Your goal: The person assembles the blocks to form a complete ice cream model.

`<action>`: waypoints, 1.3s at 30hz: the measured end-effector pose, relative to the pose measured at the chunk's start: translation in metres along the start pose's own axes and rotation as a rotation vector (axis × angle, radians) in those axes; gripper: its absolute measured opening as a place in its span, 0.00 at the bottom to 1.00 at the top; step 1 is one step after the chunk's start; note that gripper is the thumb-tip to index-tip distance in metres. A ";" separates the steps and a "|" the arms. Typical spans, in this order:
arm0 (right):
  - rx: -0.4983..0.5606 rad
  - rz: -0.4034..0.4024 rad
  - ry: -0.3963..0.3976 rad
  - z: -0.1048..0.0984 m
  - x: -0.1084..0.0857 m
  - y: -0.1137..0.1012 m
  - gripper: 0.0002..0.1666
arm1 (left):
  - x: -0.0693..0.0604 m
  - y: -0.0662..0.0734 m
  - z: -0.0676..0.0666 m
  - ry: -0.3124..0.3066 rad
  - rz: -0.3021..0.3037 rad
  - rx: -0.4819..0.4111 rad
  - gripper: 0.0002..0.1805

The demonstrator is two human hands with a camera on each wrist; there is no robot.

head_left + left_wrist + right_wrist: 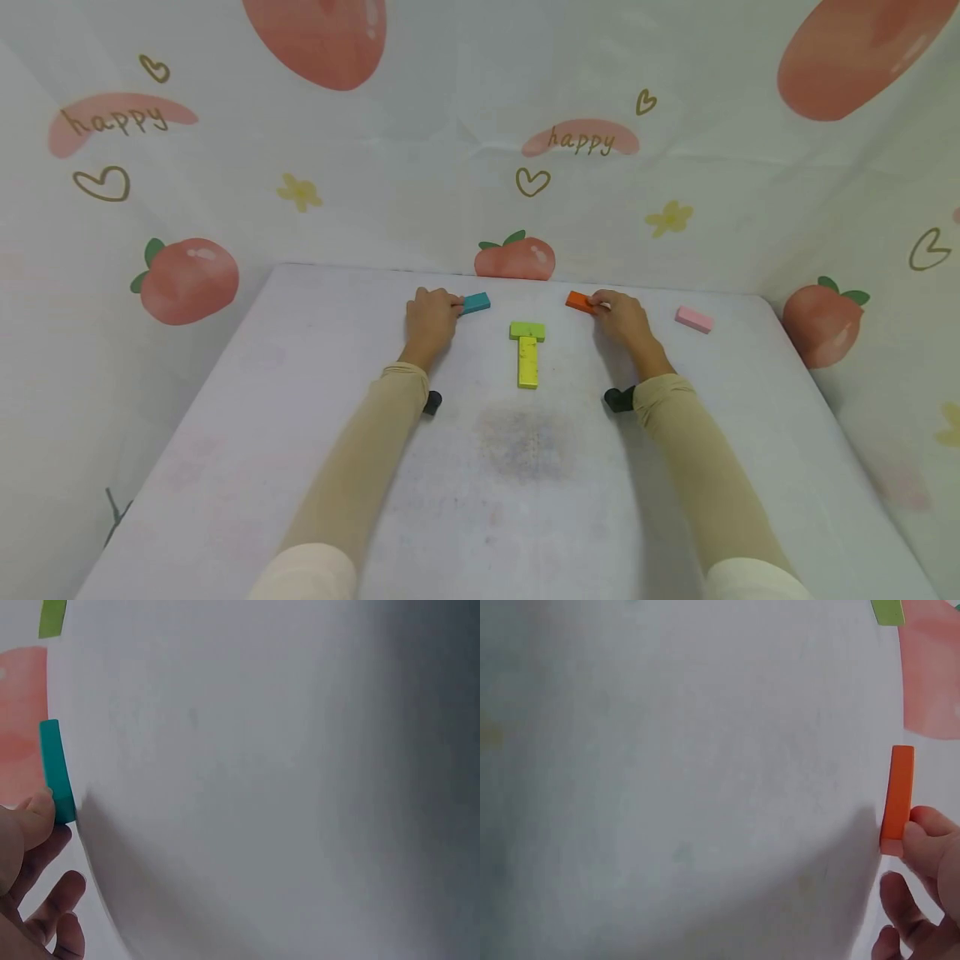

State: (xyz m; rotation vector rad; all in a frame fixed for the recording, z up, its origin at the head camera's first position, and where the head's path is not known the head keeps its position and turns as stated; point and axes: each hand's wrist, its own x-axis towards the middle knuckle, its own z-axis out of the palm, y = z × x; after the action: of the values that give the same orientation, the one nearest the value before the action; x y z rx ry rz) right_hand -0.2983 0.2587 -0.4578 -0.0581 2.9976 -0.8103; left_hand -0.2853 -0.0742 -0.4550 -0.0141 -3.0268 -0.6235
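Observation:
My left hand (431,321) pinches one end of a teal block (476,302) near the table's back edge; in the left wrist view thumb and fingertip meet on the block (57,769). The right hand (624,323) pinches an orange block (578,301) by its near end, also seen in the right wrist view as a long orange block (898,791). Between the hands, a green block (527,331) lies crosswise at the far end of a yellow block (528,363), the two forming a T shape.
A pink block (693,320) lies to the right of my right hand. The white table (525,517) has a greyish smudge in front of the yellow block. Behind it hangs a printed cloth (420,167). Dark wrist-camera parts (619,400) show beside both wrists.

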 end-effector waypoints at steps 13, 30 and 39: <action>0.029 -0.073 0.021 0.008 0.010 -0.010 0.16 | 0.004 0.016 0.012 0.016 0.044 0.002 0.15; 0.173 0.054 0.026 0.013 0.010 -0.009 0.19 | -0.001 0.039 0.022 -0.020 0.046 0.016 0.15; 0.175 0.121 -0.015 0.017 0.016 -0.020 0.20 | 0.001 0.045 0.025 -0.026 0.064 0.036 0.14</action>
State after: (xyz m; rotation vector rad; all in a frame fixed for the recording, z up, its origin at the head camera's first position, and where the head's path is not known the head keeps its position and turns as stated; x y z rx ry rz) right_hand -0.3127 0.2323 -0.4626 0.1195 2.8690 -1.0470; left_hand -0.2866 -0.0231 -0.4607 -0.1182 -3.0483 -0.5679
